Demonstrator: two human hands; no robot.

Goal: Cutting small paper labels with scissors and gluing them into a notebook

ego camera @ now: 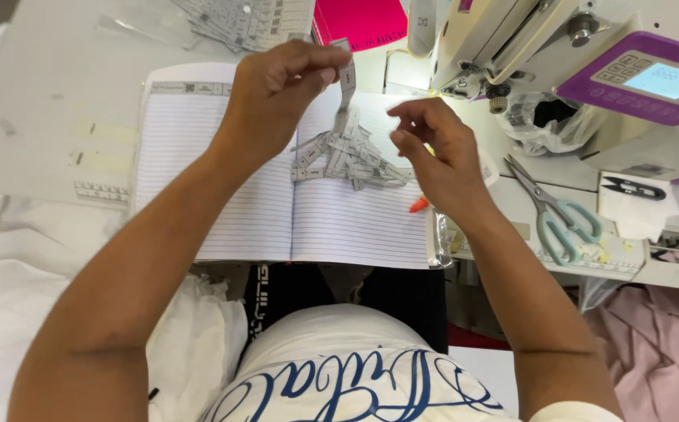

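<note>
Label strip (346, 78) in left hand (277, 94) fingertips

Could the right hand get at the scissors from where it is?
Probably yes. The scissors lie flat on the ledge just right of the right hand, and nothing shows between them. That hand looks empty, poised over the pile of labels, while the left hand pinches one label strip.

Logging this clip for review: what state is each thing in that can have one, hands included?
Left hand: raised, pinching one label strip.
Label strip: held, hanging down over the pile.
Right hand: open, fingers curled above the pile, holding nothing.
Pile of label strips: loose, lying on the notebook.
Notebook: open, lying flat.
Scissors: closed, lying on the machine table.
Machine display: lit.
</note>
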